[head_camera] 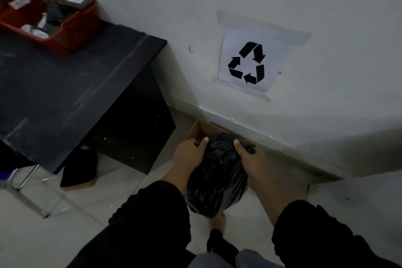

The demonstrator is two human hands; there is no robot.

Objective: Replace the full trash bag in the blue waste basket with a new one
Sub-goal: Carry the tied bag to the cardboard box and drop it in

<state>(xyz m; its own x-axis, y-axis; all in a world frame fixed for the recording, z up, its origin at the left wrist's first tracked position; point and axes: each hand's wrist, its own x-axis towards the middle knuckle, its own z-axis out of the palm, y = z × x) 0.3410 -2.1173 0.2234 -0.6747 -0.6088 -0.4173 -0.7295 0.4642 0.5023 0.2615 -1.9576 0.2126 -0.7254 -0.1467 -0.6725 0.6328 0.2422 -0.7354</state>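
Head view: full black trash bag (217, 176) is out of any basket and held up between my two hands, over the open cardboard box (199, 131) that sits on the floor against the wall. Left hand (189, 154) is pressed against the bag's left side, thumb up by the gathered top; right hand (250, 159) clamps the right side, thumb on the top too. Both are closed on the bag, one each side of it.

Progress, my read: old bag looks pulled and bunched shut, now being dropped off at the box under the recycling sign (248, 62). Blue waste basket isn't in frame, and no fresh bag in sight either, so relining looks wholly undone. Can't tell if the top is knotted; too dark.

Around the bag: box is just beyond it, touching the wall base. Left of the bag is the black counter (65, 85), with a red tray (76, 28) of small items on its far corner. Under the counter a dark bag-like lump (79, 167) sits on the floor, and chair legs (26, 183) are further left. My foot is below the bag. Nothing blocks the drop into the box; the counter edge is well clear.
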